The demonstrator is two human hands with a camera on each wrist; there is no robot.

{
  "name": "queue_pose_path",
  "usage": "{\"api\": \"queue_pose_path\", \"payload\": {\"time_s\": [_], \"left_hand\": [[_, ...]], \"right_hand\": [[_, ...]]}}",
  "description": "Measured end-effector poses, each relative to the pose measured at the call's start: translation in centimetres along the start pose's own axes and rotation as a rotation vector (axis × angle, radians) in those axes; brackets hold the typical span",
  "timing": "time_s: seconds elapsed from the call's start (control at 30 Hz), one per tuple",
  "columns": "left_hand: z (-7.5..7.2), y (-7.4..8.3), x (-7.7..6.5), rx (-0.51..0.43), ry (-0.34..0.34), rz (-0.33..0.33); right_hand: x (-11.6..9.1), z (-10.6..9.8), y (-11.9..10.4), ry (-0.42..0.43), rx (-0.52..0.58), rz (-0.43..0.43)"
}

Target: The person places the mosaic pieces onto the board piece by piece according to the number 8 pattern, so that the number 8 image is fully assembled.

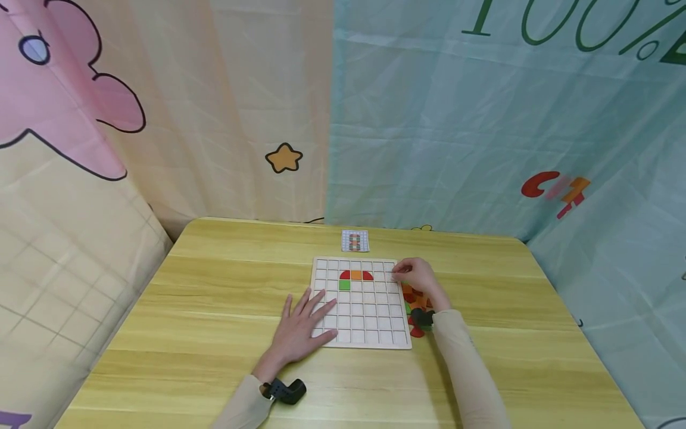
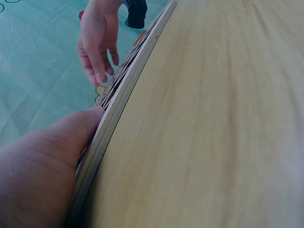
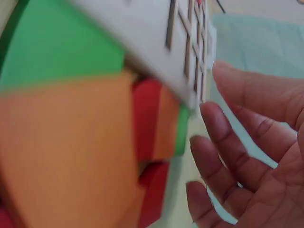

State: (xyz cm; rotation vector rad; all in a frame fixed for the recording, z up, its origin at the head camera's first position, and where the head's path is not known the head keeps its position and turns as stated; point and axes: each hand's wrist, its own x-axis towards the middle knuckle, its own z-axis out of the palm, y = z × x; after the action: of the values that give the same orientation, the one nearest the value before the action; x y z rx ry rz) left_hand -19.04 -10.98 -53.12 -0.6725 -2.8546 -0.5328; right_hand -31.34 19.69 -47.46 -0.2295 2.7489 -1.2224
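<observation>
Head view, lower middle of the frame: a white gridded board [image 1: 370,322] lies on the table [image 1: 214,310], with four coloured pieces set in its upper part. An orange square [image 1: 356,274] sits between two rounded red pieces, and a green square [image 1: 345,285] lies directly below the left one. Just above the board, a small card [image 1: 355,241] shows a coloured shape on a grid, too small to read piece by piece. The step in hand looks like filling the board's squares one at a time, at an early stage, between one piece and another. As I judge it, the next move calls for the right hand to pinch a fresh piece from the pile [image 1: 419,298] at the board's right edge and seat it squarely within the grid lines.

The left hand [image 1: 297,333] is spread, fingers fanned over the board's lower left; in the left wrist view its thumb rests on the board's edge, which probably steadies it. The right hand [image 1: 418,275] is at the board's upper right corner, beyond the pile. In the right wrist view its fingers are loosely bent, the thumb stands apart from them, and nothing shows between. Whether a fingertip touches the board's edge, I cannot tell. The wrist partly hides the pile in the head view.
</observation>
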Motion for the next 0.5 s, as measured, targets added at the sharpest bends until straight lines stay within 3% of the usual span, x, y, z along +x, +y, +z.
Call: {"api": "queue_pose_path", "payload": {"time_s": [0.3, 0.5], "left_hand": [[0.0, -0.1, -0.1, 0.013, -0.005, -0.003], [0.0, -0.1, -0.1, 0.008, -0.008, 0.000]], "right_hand": [[0.3, -1.0, 2.4, -0.045, 0.160, 0.109], [0.4, -1.4, 3.2, -0.019, 0.199, 0.166]]}}
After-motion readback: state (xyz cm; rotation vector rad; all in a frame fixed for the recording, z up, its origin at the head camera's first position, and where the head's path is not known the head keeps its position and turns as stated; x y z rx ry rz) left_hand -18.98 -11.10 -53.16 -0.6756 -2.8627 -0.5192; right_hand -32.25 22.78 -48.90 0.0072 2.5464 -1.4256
